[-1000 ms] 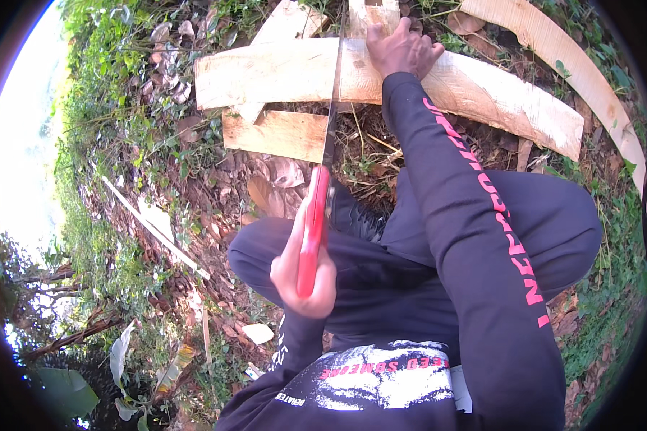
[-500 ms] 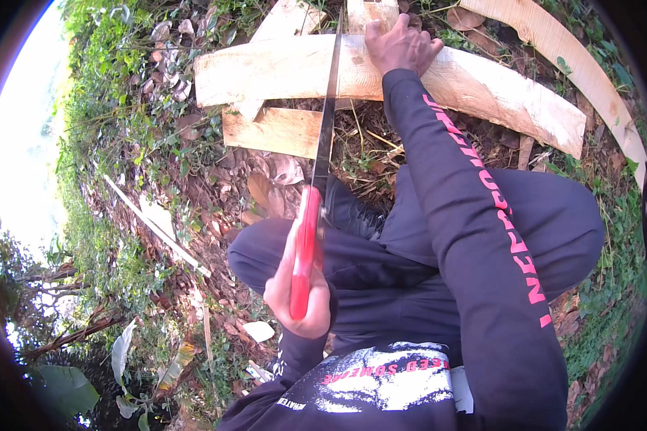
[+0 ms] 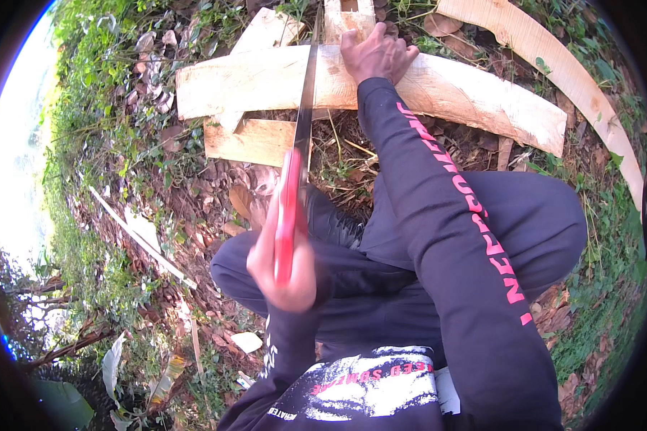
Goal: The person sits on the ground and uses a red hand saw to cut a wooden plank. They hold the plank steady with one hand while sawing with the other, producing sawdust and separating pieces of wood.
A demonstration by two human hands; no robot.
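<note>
In my left hand (image 3: 295,276), closed and slightly blurred, is the red handle of a handsaw (image 3: 306,108). Its long dark blade points away from me and crosses a pale, curved wooden board (image 3: 482,100) left of the board's middle. My right hand (image 3: 377,59) bears down on the same board just right of the blade, fingers curled at its far edge. Beneath and beyond the board lie a wooden piece with a square hole (image 3: 348,20) and another pale offcut (image 3: 269,27). How deep the blade sits in the wood cannot be made out.
A short flat plank (image 3: 248,142) lies under the board's near left side. Another long curved board (image 3: 553,54) arcs along the right. My bent legs (image 3: 496,208) are close to the saw. A thin wooden strip (image 3: 140,237) rests among leaves and weeds at left.
My left hand has pushed the saw forward, its handle now nearer the board. The right hand keeps its place on the board. The whole view has shifted slightly.
</note>
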